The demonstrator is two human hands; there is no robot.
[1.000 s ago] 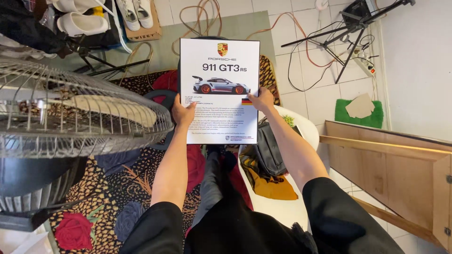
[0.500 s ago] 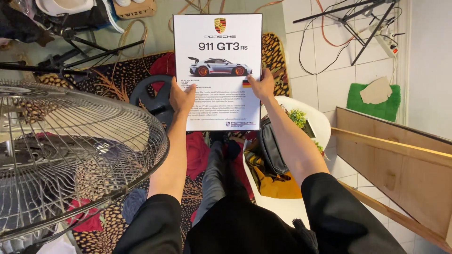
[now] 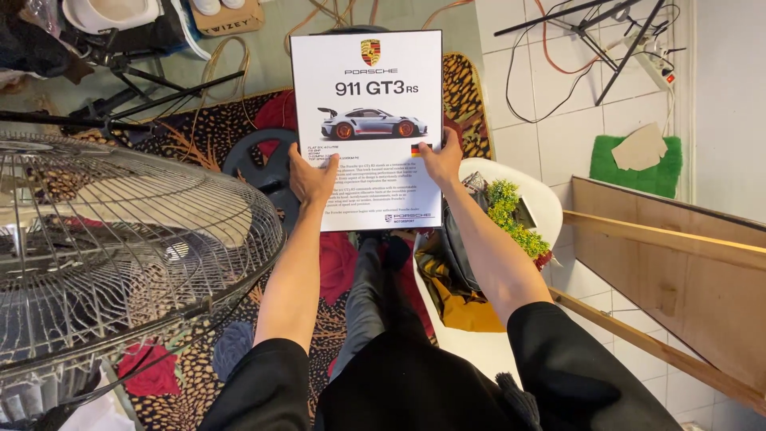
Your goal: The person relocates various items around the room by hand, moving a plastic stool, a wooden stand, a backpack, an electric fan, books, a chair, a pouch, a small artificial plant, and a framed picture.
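White rectangular printed poster w/ a silver sports-car picture (image 3: 367,128) is held flat out in front of the person, above a patterned red-rose rug (image 3: 199,335). Left hand (image 3: 309,177) grips its left edge, right hand (image 3: 440,160) its right edge, thumbs on the face, fingers curled behind. Big round metal wire fan guard (image 3: 120,255) sits to the left; white chair (image 3: 511,319) w/ black bag (image 3: 459,255) & green plant sprig (image 3: 511,215) to the right.
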